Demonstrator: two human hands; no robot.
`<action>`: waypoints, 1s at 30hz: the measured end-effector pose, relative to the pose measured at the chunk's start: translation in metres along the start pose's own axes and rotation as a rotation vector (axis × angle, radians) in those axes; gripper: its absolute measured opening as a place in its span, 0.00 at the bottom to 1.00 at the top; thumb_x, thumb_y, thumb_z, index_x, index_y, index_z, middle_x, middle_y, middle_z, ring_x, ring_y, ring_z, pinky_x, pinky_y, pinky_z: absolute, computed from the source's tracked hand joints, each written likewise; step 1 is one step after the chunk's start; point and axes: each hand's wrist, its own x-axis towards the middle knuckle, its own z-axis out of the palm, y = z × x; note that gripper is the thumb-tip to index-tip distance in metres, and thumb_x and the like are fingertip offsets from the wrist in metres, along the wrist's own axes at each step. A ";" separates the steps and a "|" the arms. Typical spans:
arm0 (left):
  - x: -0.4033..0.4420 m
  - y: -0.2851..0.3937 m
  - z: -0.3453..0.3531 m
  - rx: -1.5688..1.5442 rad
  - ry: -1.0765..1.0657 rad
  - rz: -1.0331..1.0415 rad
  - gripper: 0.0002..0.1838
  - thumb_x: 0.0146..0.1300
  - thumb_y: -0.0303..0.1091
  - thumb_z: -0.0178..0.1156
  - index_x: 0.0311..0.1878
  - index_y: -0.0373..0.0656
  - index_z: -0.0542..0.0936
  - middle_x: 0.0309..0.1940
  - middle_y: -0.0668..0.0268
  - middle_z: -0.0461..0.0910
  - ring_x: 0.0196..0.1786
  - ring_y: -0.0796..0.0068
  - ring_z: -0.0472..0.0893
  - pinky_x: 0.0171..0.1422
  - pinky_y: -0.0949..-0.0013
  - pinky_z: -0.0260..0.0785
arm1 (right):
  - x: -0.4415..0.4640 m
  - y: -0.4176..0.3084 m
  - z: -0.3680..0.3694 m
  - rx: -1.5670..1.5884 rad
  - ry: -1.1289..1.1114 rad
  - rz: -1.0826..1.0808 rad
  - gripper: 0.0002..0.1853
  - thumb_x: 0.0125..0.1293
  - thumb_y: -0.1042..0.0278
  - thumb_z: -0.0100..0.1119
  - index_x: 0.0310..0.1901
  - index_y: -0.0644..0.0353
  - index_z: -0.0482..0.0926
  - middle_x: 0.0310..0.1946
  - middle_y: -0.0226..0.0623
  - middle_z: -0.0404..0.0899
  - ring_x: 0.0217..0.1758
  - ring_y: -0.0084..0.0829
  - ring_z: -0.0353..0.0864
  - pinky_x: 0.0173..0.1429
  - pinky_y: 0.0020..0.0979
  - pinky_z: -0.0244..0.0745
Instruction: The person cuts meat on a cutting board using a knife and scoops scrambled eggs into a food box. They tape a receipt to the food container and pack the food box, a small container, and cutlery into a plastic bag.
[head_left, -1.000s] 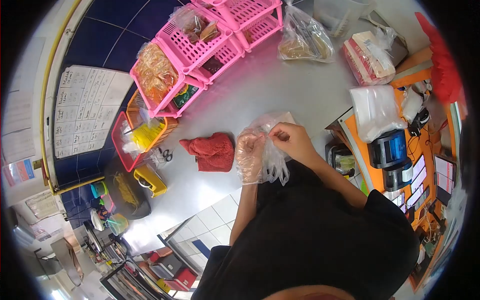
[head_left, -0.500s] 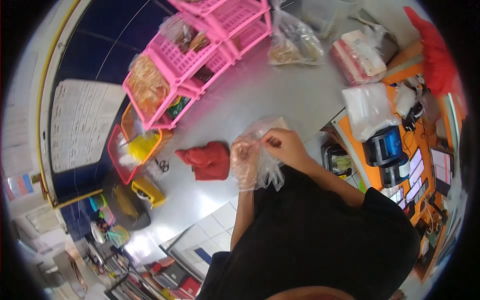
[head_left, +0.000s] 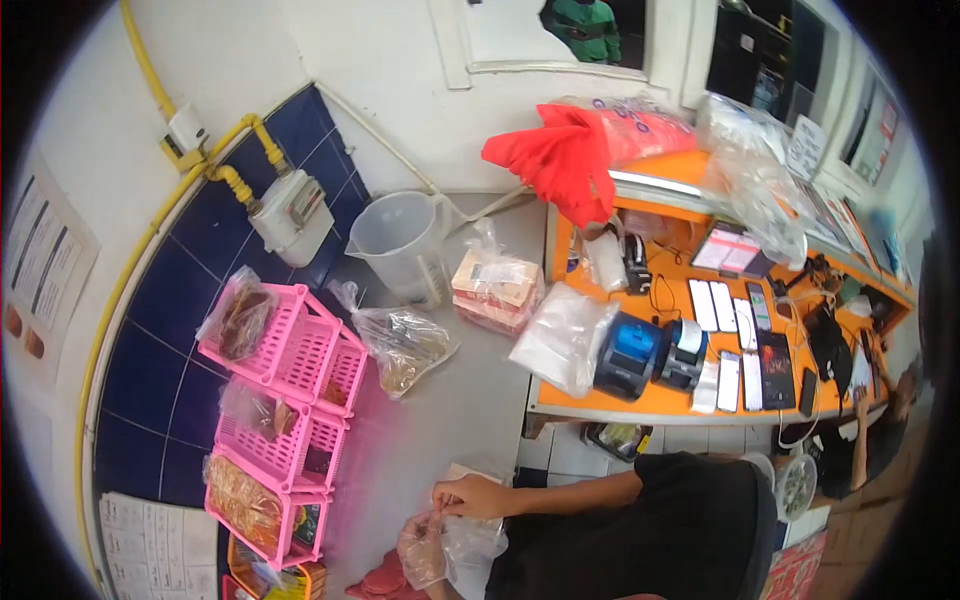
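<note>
My left hand is inside a thin clear plastic glove, low in the view, its fingers drawn together. My bare right hand sits just above it with the fingertips pinched at the left fingertips. Between and below them hangs another thin, crumpled clear plastic glove, which both hands seem to grip; the exact contact is too small to make out. Just left of the gloved hand lies a red cloth item on the steel counter, partly cut off by the frame.
Pink stacked baskets with bagged food line the left wall. Behind stand a tied bag, a clear jug and a wrapped box. An orange desk at right carries phones and printers. A co-worker's arm shows far right.
The view has swung up and to the right, showing the wall, window and desk. My hands appear lower and further left, still together at the clear plastic.
</note>
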 end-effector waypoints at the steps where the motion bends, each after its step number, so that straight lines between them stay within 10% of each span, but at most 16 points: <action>1: -0.002 0.003 -0.004 0.018 -0.048 0.002 0.08 0.65 0.30 0.73 0.41 0.35 0.86 0.28 0.65 0.83 0.33 0.78 0.80 0.41 0.72 0.74 | 0.000 -0.001 -0.002 -0.028 0.019 -0.016 0.09 0.68 0.71 0.66 0.46 0.58 0.78 0.36 0.40 0.88 0.40 0.37 0.89 0.45 0.37 0.80; 10: 0.007 -0.041 0.002 0.141 -0.015 0.389 0.11 0.72 0.35 0.67 0.46 0.35 0.84 0.37 0.61 0.84 0.37 0.71 0.80 0.46 0.66 0.75 | -0.004 -0.003 0.018 -0.107 0.121 -0.014 0.08 0.65 0.68 0.68 0.41 0.60 0.81 0.35 0.41 0.88 0.38 0.38 0.88 0.43 0.37 0.80; 22: 0.017 -0.052 0.012 -0.159 -0.011 0.272 0.15 0.74 0.41 0.64 0.47 0.36 0.78 0.39 0.61 0.80 0.42 0.70 0.80 0.49 0.66 0.75 | -0.011 0.003 0.038 -0.455 0.183 -0.187 0.09 0.64 0.64 0.63 0.36 0.61 0.78 0.32 0.43 0.78 0.39 0.45 0.80 0.44 0.43 0.75; 30: 0.025 -0.063 0.007 0.327 0.082 0.611 0.12 0.76 0.35 0.59 0.51 0.35 0.77 0.44 0.53 0.80 0.43 0.57 0.83 0.48 0.60 0.77 | -0.017 -0.006 0.033 -0.488 0.090 -0.183 0.11 0.70 0.62 0.59 0.45 0.60 0.78 0.39 0.45 0.73 0.41 0.45 0.79 0.46 0.44 0.74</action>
